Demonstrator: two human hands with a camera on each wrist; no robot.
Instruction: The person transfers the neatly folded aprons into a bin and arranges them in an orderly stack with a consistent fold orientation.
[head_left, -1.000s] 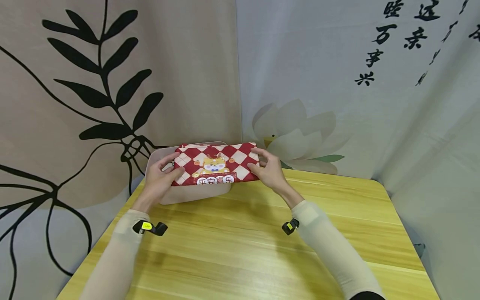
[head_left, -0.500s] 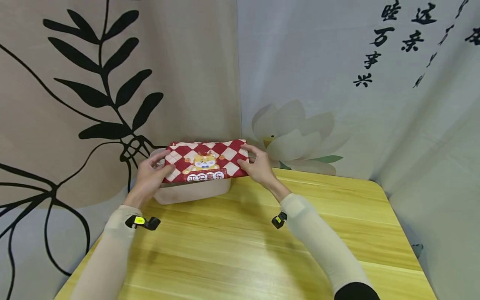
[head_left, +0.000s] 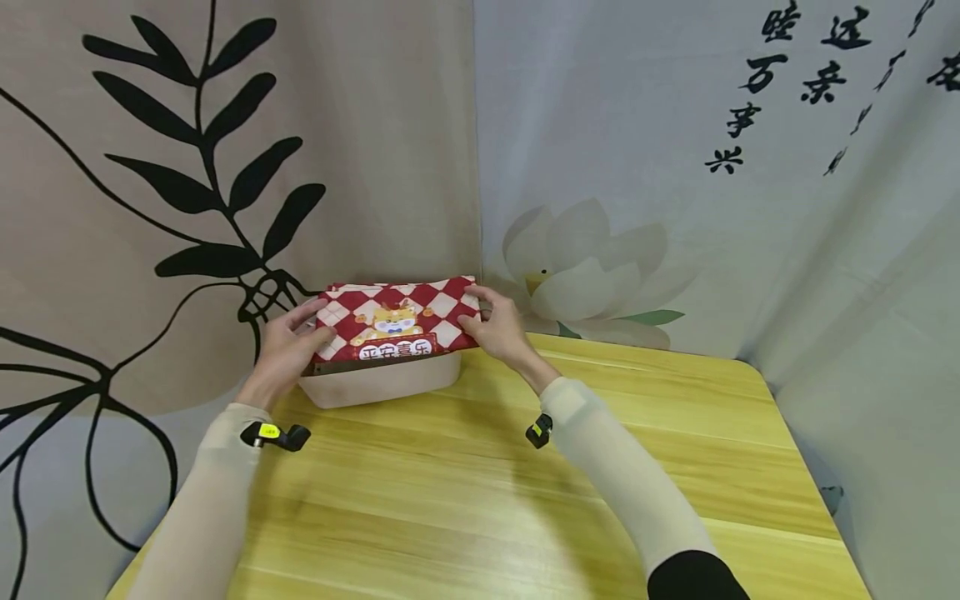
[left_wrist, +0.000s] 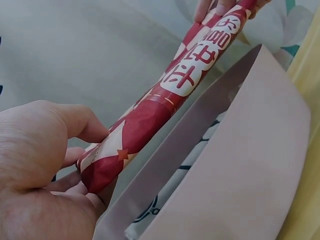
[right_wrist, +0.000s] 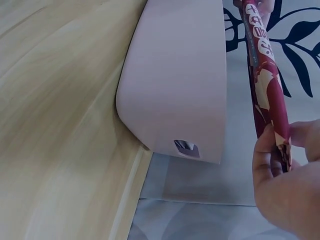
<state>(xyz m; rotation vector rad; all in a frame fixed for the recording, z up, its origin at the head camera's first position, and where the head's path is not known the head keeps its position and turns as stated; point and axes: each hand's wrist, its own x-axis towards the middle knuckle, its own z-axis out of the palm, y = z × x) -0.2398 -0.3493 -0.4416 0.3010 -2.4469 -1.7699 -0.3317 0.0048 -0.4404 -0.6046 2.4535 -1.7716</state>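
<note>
A folded red-and-cream checked cloth (head_left: 408, 304) with a cartoon animal and white lettering is held above a pale pink storage bin (head_left: 382, 385). My left hand (head_left: 281, 350) pinches its left end, and my right hand (head_left: 501, 327) pinches the right end between thumb and fingers. Seen in the left wrist view, the cloth (left_wrist: 145, 122) is a thick folded bundle that hangs over the bin's opening, apart from the rim. Inside lies a pale fabric (left_wrist: 175, 182) with dark lines; the rest of the bin's inside is hidden.
The bin stands at the back left of a yellow wood-grain table (head_left: 465, 483). Printed curtains (head_left: 390, 167) rise directly behind it. A small handle hole (right_wrist: 186, 148) shows in the bin's end wall.
Both hands have moved left with the cloth, and slightly away from the body, so it now sits more squarely over the bin. More of the bin's front opening shows below the cloth.
</note>
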